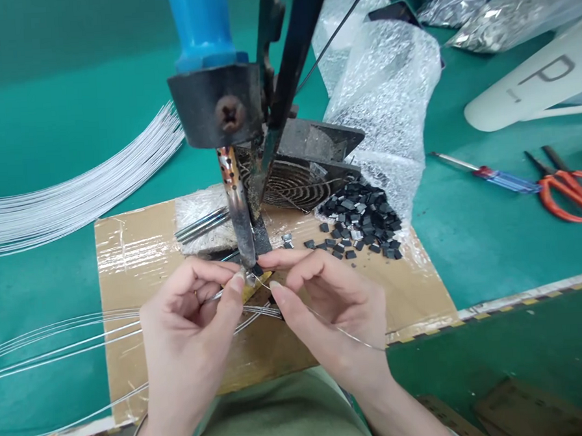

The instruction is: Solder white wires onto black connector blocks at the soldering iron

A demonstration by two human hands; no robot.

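A blue-handled soldering iron [205, 27] is clamped in a black stand [283, 69], its tip pointing down between my hands. My left hand [192, 321] pinches a wire [216, 295] with thumb and index finger right beside the tip; the small end there is mostly hidden. My right hand [332, 304] is closed on a thin silvery solder wire [358, 339], which curves from the fingertips back over the palm. Its index fingertip is close to a small black piece [257, 270] beside the tip. Several white wires [261, 310] pass beneath both hands.
Taped cardboard [137, 252] lies under the work. Black chips [362, 217] are heaped by a dark fan [299, 182] and bubble wrap [387, 96]. A white wire bundle [89, 189] lies left. Screwdriver [493, 175], orange-handled scissors [567, 194] and white cup [532, 78] lie right.
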